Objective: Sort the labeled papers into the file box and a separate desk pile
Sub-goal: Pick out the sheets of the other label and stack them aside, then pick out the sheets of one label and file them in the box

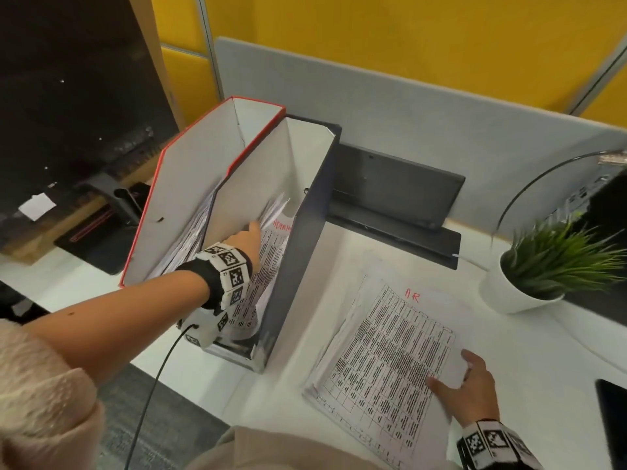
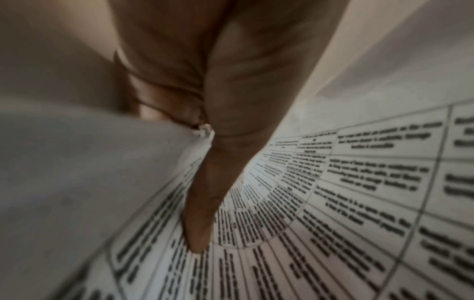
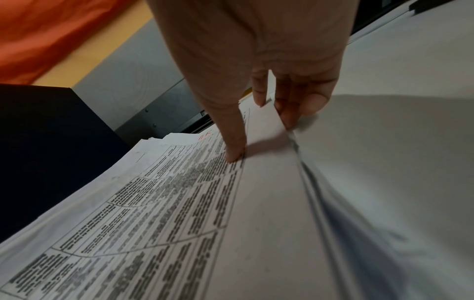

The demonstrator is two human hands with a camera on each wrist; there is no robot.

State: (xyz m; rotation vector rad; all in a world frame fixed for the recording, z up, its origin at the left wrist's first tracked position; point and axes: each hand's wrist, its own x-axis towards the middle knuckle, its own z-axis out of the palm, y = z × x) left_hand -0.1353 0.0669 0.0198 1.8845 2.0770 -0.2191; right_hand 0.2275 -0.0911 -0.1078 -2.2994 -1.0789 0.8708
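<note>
A dark blue file box [image 1: 298, 266] stands open on the white desk [image 1: 529, 351]. My left hand [image 1: 244, 239] reaches into it and pinches a printed sheet marked ADMIN [image 1: 271, 266] in red. The left wrist view shows the thumb [image 2: 202, 213] lying along the printed sheet [image 2: 333, 203], with the fingers curled behind its edge. Right of the box a pile of printed papers marked HR [image 1: 383, 340] lies flat. My right hand [image 1: 471, 388] holds its right edge, thumb [image 3: 231, 142] on top and fingers [image 3: 290, 105] at the lifted edge of the pile [image 3: 153, 203].
A red-edged file box [image 1: 176, 205] with papers stands against the blue box's left side. Behind them runs a dark tray [image 1: 397, 191] under a grey divider [image 1: 441, 106]. A potted plant [image 1: 543, 266] stands at the right, and a dark flat object [image 1: 614, 418] lies at the right edge.
</note>
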